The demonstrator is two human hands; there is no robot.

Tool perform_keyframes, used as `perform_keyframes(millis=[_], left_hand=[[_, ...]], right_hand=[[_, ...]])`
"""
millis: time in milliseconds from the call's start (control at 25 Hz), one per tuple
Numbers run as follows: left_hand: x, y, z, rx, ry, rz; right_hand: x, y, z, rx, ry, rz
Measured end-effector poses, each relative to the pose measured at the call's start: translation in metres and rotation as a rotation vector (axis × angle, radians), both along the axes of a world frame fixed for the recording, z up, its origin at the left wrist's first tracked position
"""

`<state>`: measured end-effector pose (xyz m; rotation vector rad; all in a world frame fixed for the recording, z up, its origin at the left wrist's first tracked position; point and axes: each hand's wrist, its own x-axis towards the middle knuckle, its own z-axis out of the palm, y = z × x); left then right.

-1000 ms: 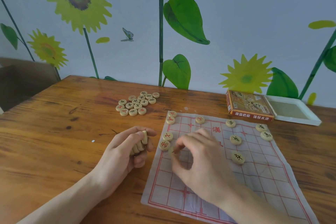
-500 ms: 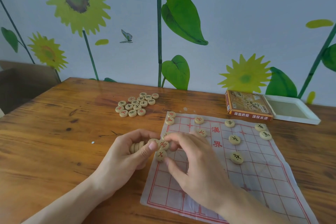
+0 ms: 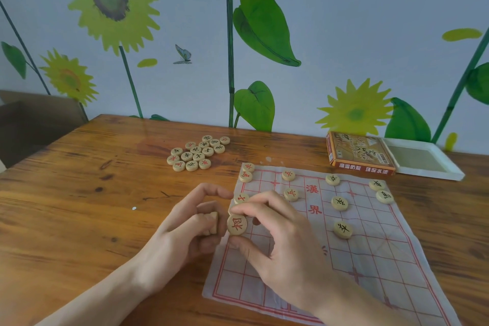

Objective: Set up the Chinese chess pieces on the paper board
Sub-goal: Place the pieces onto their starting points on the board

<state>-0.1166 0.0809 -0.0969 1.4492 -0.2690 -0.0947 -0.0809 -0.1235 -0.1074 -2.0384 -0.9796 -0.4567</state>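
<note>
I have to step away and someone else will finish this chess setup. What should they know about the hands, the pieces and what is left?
Right hand: pinches a red-lettered piece between thumb and fingers, tilted up over the left edge of the paper board.
Left hand: holds a small stack of pieces beside that edge.
Done: about ten pieces lie on the board, red-lettered ones toward the left, black-lettered ones toward the right.
Left: place the pinched piece, the stack, and the loose pile on the table beyond the board.

Tan pieces (image 3: pixel 198 154) w/ red & black chars, white board (image 3: pixel 370 259) w/ red grid, brown table (image 3: pixel 79 219)
</note>
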Motion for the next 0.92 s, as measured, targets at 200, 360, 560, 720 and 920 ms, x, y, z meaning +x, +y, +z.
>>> perform_keyframes(millis=[200,360,560,720,920], left_hand=[[0.0025,0.0040,-0.0018,0.030,-0.025,0.060],[0.0037,0.0032,-0.0033,0.065,-0.027,0.125],[0.0055,0.0004,-0.0030,0.105,-0.060,0.193],[0.0053,-0.0009,-0.0034,0.110,-0.063,0.208],[0.0075,0.0006,-0.0048,0.112,-0.050,0.212]], right_hand=[[-0.0012,-0.0003,0.0019,0.021,0.007,-0.015],[-0.0040,-0.0015,0.0059,0.004,0.024,-0.027],[-0.0027,0.0007,0.0025,-0.265,0.010,0.013],[-0.0010,-0.0005,0.0002,-0.293,0.051,0.017],[-0.0026,-0.0003,0.0008,-0.285,0.005,0.036]])
